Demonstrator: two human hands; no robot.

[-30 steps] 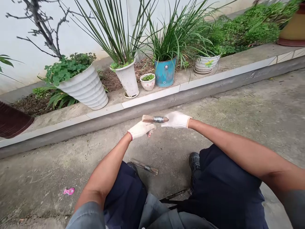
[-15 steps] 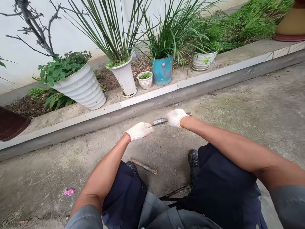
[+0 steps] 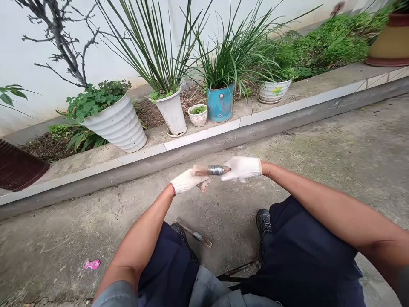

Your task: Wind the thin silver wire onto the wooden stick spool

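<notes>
Between my hands is a short wooden stick (image 3: 200, 170) with silvery wire (image 3: 216, 170) wound around its middle; its left end is smeared by motion. My left hand (image 3: 185, 181), in a white knit glove with a red cuff, is closed at the stick's left part, mostly below it. White-gloved too, my right hand (image 3: 243, 168) pinches the tapered right end between thumb and fingers. A second wooden stick (image 3: 185, 226), also wrapped with wire, lies on the concrete beside my left shoe (image 3: 181, 232).
A low tiled ledge (image 3: 198, 140) crosses ahead, carrying a ribbed white pot (image 3: 119, 123), a tall white pot (image 3: 172, 113), a small pot (image 3: 198, 117) and a blue bucket (image 3: 220, 104), all with plants. A pink object (image 3: 92, 265) lies on the ground at left.
My right hand has shifted from gripping over the stick to its right end, with its wrist further right. The stick has turned and its left end now shows above my left hand.
</notes>
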